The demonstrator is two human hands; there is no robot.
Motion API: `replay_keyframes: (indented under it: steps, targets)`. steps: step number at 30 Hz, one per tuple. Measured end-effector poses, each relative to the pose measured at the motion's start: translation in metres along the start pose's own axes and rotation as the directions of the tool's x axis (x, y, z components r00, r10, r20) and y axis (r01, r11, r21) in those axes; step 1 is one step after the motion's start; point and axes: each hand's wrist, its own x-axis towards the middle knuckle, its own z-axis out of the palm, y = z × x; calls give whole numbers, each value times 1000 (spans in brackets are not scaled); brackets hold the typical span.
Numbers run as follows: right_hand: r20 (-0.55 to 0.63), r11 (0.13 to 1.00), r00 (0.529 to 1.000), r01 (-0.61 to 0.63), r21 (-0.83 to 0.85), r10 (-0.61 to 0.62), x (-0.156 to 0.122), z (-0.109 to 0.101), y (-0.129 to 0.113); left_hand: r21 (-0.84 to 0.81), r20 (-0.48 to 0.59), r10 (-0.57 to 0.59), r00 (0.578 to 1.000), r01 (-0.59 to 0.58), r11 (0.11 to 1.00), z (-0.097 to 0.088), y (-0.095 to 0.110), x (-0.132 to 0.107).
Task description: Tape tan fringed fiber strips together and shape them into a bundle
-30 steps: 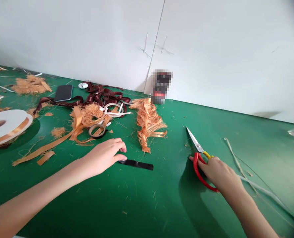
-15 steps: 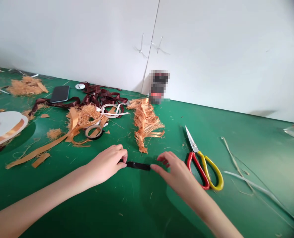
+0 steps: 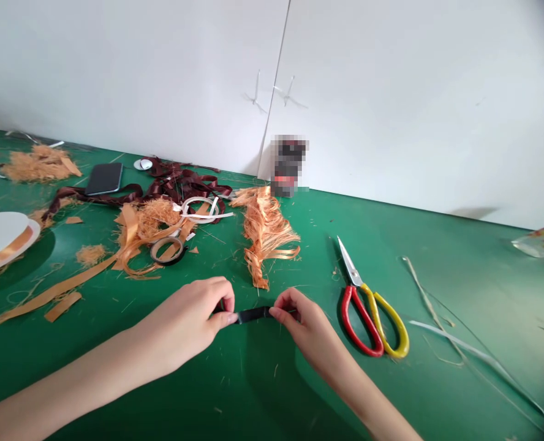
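Item: black strip (image 3: 252,315), short, lying low over the green table (image 3: 263,392), apparently just lifted off it. My left hand (image 3: 193,318) pinches its left end, my right hand (image 3: 304,321) pinches its right end, fingertips closed on it. Nearby: red-and-yellow scissors (image 3: 368,306) lying just right of my right hand; frayed orange ribbon bundle (image 3: 265,229) behind the strip; tape roll (image 3: 166,249) further left.

Red-and-yellow scissors (image 3: 358,283) on green table (image 3: 460,245), orange shredded ribbon (image 3: 267,229), maroon ribbon (image 3: 180,184), phone (image 3: 104,178), tape roll (image 3: 166,250), white spool (image 3: 0,236)
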Motion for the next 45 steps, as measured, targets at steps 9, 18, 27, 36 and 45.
replay_keyframes:
  steps: [9, 18, 27, 36, 45]
  targets:
    - [-205, 956, 973, -39, 290, 102, 19, 10, -5, -96, -73, -81, 994, 73, 993, 5, -22, 20]
    - [-256, 966, 949, -131, 221, 187, 29, 21, -6, 3, -117, -81, 990, 82, 997, 11, -35, 34]
    - [-375, 996, 925, -81, -36, 61, 30, 33, -1, 90, -148, -92, 985, 106, 990, 13, -27, 34]
    - [-404, 911, 904, -44, -410, -138, 18, 38, 2, -230, -128, -92, 988, 61, 971, 21, -26, 36]
    - [-315, 916, 938, 8, -401, -146, 3, 40, 1, -801, 2, -171, 985, 105, 590, 26, -13, 33]
